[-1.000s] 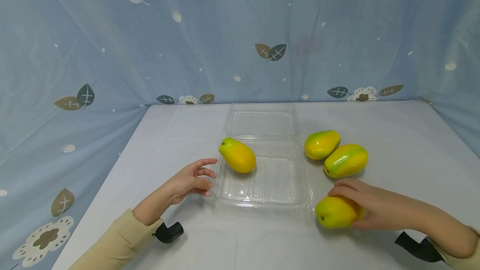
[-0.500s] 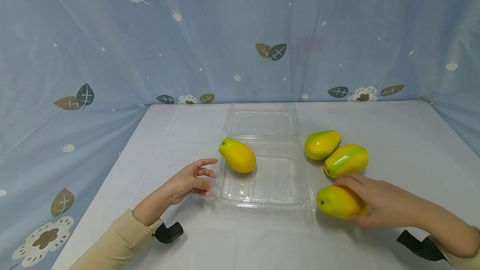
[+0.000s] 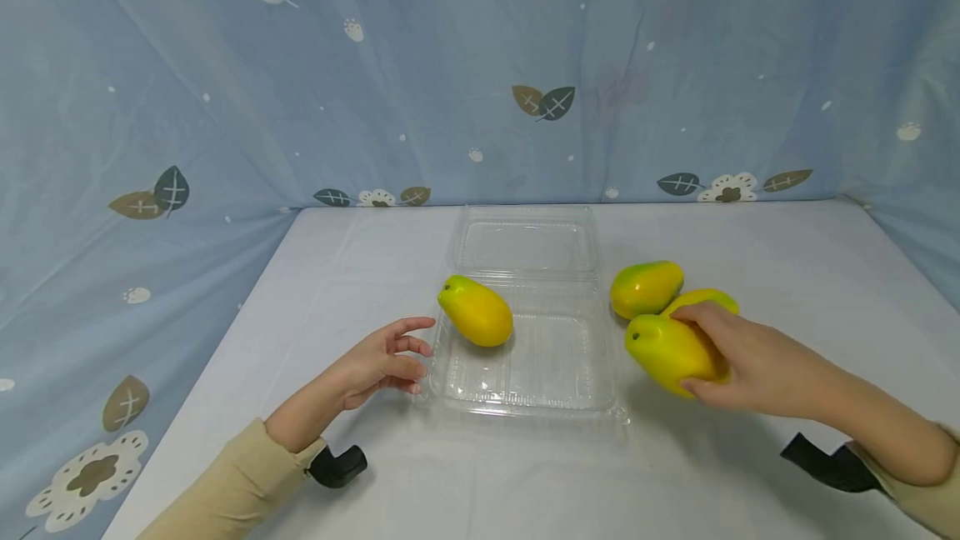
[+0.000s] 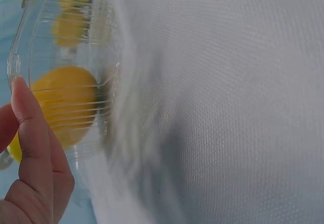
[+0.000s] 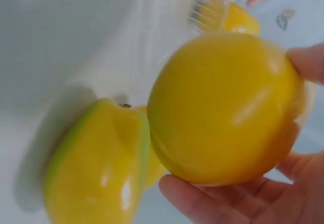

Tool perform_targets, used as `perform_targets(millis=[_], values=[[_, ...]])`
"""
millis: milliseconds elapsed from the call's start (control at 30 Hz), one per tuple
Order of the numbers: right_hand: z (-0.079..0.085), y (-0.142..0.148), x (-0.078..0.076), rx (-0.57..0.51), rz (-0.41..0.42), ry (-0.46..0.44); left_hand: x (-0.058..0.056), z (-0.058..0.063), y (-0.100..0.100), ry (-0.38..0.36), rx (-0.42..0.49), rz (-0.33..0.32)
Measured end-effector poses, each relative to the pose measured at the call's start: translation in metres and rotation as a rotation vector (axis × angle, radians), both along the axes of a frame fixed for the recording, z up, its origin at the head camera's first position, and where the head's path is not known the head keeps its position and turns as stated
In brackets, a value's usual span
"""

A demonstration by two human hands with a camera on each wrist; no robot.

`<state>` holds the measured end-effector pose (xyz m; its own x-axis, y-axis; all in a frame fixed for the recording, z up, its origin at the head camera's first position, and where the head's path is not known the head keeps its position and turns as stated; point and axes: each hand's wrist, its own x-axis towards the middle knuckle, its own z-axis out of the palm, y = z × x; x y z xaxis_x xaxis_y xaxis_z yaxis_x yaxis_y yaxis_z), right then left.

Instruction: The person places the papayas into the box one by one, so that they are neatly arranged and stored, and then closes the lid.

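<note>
Four yellow-green fruits (image 3: 480, 312); one clear container (image 3: 555, 357); two hands (image 3: 384, 362); two sleeves (image 3: 240, 486); two black wrist pieces (image 3: 337, 467).

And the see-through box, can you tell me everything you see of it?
The see-through box looks like thin, shiny plastic with ribbed walls. It sits open on the white tabletop, its clear lid folded back on the far side. One yellow fruit lies in its left half. The left hand is at its left edge, the fingers seeming to touch it.
</note>
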<state>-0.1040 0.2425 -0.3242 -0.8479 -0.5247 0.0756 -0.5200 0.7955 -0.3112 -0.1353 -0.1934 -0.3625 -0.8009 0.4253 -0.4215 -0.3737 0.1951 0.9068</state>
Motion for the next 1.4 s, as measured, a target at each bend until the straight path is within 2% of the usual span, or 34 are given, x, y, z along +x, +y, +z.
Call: perform_targets(millis=[267,567,900,1133,1400], values=[[0.013,-0.014,-0.010,-0.055,-0.026,0.022,0.001,-0.003,0.002,-0.012,-0.003,0.009],[0.021,-0.033,-0.023,-0.111,-0.060,0.000,0.003,-0.002,0.003,-0.010,0.008,0.007],[0.021,-0.055,-0.037,-0.139,-0.109,-0.052,0.004,-0.003,0.003,-0.015,0.009,0.013],[0.018,-0.068,-0.044,-0.152,-0.095,-0.060,0.004,-0.002,0.004,-0.008,0.011,0.005],[0.007,-0.084,-0.052,-0.152,-0.081,-0.084,0.003,-0.004,0.005,-0.019,-0.015,0.024]])
